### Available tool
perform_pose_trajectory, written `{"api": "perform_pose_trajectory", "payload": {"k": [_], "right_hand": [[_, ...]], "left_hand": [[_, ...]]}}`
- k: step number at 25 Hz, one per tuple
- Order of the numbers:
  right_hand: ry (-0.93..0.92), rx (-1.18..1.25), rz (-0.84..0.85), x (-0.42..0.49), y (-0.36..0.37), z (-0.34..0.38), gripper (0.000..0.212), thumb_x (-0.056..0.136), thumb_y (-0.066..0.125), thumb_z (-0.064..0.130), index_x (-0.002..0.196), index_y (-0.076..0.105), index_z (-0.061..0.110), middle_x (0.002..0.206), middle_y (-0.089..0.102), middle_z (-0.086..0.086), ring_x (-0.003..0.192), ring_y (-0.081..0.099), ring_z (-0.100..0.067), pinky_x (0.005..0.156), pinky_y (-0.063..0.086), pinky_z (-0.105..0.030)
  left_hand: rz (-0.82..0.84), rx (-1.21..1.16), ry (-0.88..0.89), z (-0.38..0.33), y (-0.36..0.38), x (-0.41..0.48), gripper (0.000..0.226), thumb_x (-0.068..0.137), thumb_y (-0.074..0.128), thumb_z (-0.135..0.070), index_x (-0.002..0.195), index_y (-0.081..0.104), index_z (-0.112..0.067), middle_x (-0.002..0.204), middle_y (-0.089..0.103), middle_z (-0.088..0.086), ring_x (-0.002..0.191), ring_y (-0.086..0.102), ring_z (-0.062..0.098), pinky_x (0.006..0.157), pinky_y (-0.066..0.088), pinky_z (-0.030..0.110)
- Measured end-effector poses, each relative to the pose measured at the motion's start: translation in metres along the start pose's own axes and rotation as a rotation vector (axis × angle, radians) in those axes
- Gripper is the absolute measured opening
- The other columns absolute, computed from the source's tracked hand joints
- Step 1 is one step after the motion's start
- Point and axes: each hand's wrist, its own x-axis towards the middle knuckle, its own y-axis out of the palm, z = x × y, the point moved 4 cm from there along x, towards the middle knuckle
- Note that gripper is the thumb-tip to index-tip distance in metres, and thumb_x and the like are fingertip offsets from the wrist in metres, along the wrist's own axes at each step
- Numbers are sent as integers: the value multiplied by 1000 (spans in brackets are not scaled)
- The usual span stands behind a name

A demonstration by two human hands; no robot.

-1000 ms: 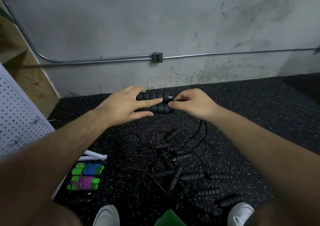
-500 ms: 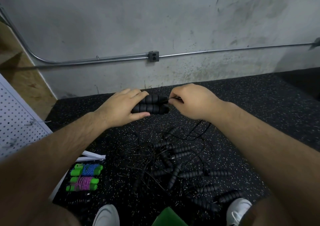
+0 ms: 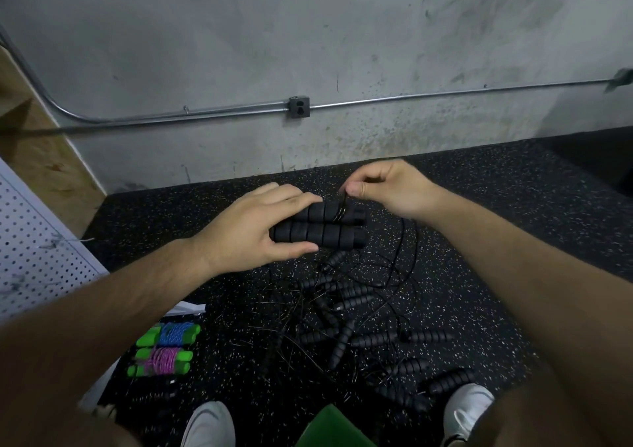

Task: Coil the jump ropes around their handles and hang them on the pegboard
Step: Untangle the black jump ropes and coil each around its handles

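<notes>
The left hand [image 3: 253,230] holds a pair of black foam handles [image 3: 325,227] side by side, level and pointing right, in the air above the floor [image 3: 513,223] and not far from its far edge where the wall begins. Its grip is closed round them: the fingers lie over the top of the far handle and the thumb presses under the near one. The right hand [image 3: 387,186] sits just above the right ends of the handles, its grip closed in a pinch of thumb and forefinger on a thin black cord [image 3: 342,206]. The cord runs down from the pinch across the far handle, where a turn or two already crosses the foam. More of it hangs slack to the right and loops down to the floor.

Below the hands, about the middle of the floor, lies a tangled pile of black jump ropes [image 3: 342,309], ridged handles pointing every way with cords knotted among them. Near the floor's left edge rest two coiled ropes with green handles, one wound in blue cord [image 3: 171,333] and one in pink cord [image 3: 161,361], just beside each other. A white pegboard [image 3: 34,247] leans in at the left edge. At the near edge are two white shoes, the left shoe [image 3: 209,426] and the right shoe [image 3: 469,402], with a green object [image 3: 332,426] between them that I cannot identify. A metal conduit [image 3: 205,112] runs along the wall through a grey outlet box [image 3: 299,107].
</notes>
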Motion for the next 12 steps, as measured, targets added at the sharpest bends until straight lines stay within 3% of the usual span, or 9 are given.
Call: {"api": "perform_pose_trajectory", "payload": {"k": [3, 6, 9, 12], "right_hand": [[128, 244, 47, -3, 31, -21, 21, 101, 57, 20, 90, 75, 24, 88, 75, -7, 78, 62, -23, 85, 56, -46], [249, 226, 147, -11, 70, -23, 28, 108, 41, 19, 88, 61, 20, 73, 63, -1, 66, 54, -16, 57, 51, -22], [276, 217, 230, -16, 96, -21, 31, 110, 34, 34, 103, 61, 20, 71, 60, 0, 61, 55, -15, 57, 49, -24], [314, 153, 261, -13, 108, -17, 36, 110, 32, 34, 118, 57, 10, 75, 60, -3, 59, 54, -16, 56, 48, -24]], "left_hand": [[-99, 118, -63, 0, -4, 1, 70, 90, 56, -65, 144, 50, -21, 127, 58, -6, 107, 55, 18, 96, 49, 40], [-115, 267, -154, 11, -1, 1, 74, 90, 49, -68, 146, 47, -20, 130, 58, -2, 110, 54, 20, 95, 50, 46], [-103, 382, -216, 24, 4, -1, 73, 92, 45, -68, 148, 47, -21, 130, 57, -1, 112, 54, 23, 90, 47, 42], [-87, 421, -266, 34, 8, -1, 72, 92, 51, -65, 149, 47, -21, 132, 57, 0, 115, 53, 24, 89, 45, 41]]}}
